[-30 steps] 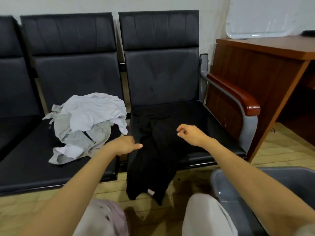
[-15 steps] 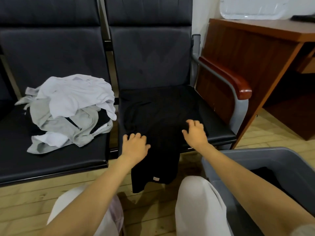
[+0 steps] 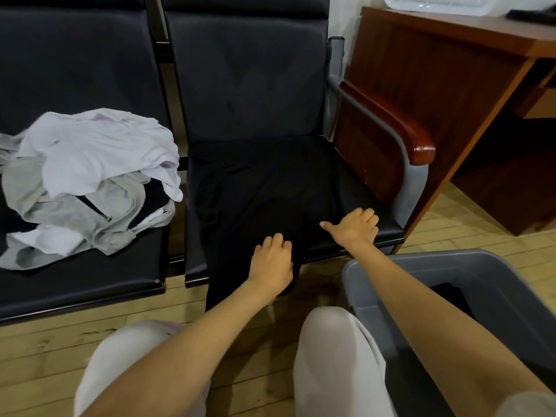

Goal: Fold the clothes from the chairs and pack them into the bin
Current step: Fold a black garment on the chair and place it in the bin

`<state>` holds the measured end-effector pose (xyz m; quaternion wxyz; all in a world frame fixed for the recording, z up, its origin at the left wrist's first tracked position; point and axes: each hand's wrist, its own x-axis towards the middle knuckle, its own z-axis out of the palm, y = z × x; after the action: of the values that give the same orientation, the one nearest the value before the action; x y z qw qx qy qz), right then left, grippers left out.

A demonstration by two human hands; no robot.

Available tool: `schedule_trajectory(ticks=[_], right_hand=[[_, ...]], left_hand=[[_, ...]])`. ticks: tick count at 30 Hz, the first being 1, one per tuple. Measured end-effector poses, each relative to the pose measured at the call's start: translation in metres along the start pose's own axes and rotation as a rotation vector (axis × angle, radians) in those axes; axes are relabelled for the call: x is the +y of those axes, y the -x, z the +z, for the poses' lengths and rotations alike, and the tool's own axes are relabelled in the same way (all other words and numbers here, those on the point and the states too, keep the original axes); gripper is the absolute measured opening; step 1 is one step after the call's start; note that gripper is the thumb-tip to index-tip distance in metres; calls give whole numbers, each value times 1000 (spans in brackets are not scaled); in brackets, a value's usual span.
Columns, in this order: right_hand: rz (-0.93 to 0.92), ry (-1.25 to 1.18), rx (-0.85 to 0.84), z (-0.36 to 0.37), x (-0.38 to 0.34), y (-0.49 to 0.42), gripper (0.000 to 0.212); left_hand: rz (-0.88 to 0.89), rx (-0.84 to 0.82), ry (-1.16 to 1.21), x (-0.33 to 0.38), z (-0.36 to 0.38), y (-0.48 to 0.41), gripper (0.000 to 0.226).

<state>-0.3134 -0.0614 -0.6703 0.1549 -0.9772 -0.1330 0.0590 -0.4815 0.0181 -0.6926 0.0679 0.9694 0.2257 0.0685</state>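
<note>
Left hand [image 3: 272,263] is down on the black garment [image 3: 255,200], fingers curled into the cloth and bunching it under the palm, right at the front edge of the chair [image 3: 246,85]. From that grip the garment spreads away over the seat and hangs off the edge below the wrist. Just beside it, the right hand [image 3: 355,228] lies flat, fingers straight, thumb stretched toward the left hand, holding nothing; cloth or bare seat beneath it, I cannot tell. Well off to the left of both hands, a pile of pale clothes [image 3: 90,176] sits on the next chair [image 3: 75,70]. The grey bin [image 3: 421,266] is under the right forearm, something dark inside.
</note>
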Motion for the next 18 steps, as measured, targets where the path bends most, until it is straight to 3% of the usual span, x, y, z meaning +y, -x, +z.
schedule_trajectory(ticks=[2, 4, 7, 10, 12, 15, 16, 18], right_hand=[[-14, 9, -50, -1, 6, -2, 79], [-147, -49, -79, -4, 7, -5, 49], [-192, -605, -239, -8, -4, -2, 21], [-13, -1150, -459, -17, -20, 3, 13], [9, -1211, -501, -24, -26, 2, 11], [18, -1160, -359, -34, -28, -9, 16], [19, -1116, -286, -39, -27, -13, 17], [-32, -854, -137, -48, -20, -23, 19]], left_hand=[[-3, 20, -58, 2, 2, -2, 30], [-19, 39, -67, 4, 3, -2, 41], [-70, 21, -83, 4, 4, -3, 61], [-67, 9, -97, 4, 2, -5, 45], [-116, -10, 85, 3, -7, -10, 33], [-428, -86, 806, -10, -38, -25, 17], [-486, -140, 1027, -16, -50, -27, 21], [-415, -323, 1142, -25, -65, -27, 41]])
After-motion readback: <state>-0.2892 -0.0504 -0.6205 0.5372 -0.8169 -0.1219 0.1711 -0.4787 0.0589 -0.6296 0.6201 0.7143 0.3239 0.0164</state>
